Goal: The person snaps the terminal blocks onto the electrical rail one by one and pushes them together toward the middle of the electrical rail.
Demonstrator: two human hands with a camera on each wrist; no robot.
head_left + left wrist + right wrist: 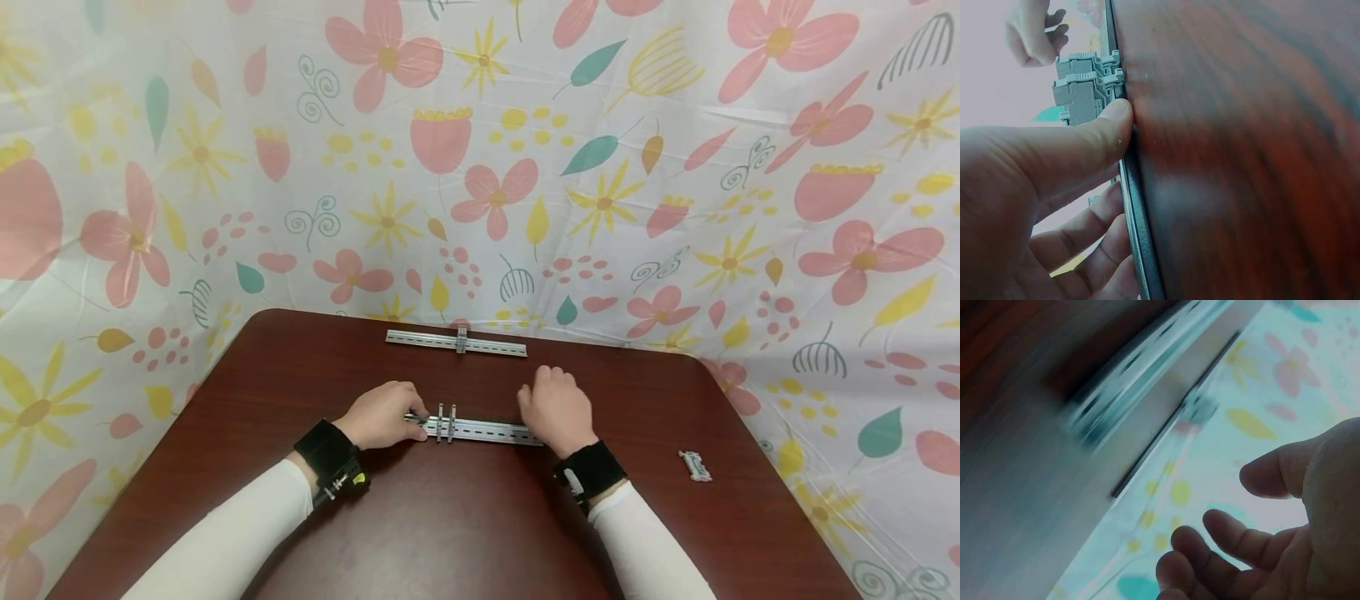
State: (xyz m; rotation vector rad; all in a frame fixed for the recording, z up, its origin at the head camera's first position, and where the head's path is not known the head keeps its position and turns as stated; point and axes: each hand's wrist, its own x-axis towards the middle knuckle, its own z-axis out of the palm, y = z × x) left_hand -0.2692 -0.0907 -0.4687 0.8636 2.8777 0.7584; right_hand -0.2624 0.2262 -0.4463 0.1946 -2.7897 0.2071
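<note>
A slotted metal DIN rail lies across the middle of the table. My left hand pinches its left end, thumb along the near edge and fingers behind. Two narrow grey terminal blocks sit side by side on the rail, just right of my left thumb. Seen from the left wrist, the blocks stand past the thumb tip. My right hand hovers by the rail's right end, fingers loosely bent. In the right wrist view nothing is between that hand's fingers and thumb, and the rail is apart from them.
Near the table's back edge lies a second DIN rail with grey blocks at its middle. A small loose terminal block is on the right side of the table. A flowered curtain hangs behind.
</note>
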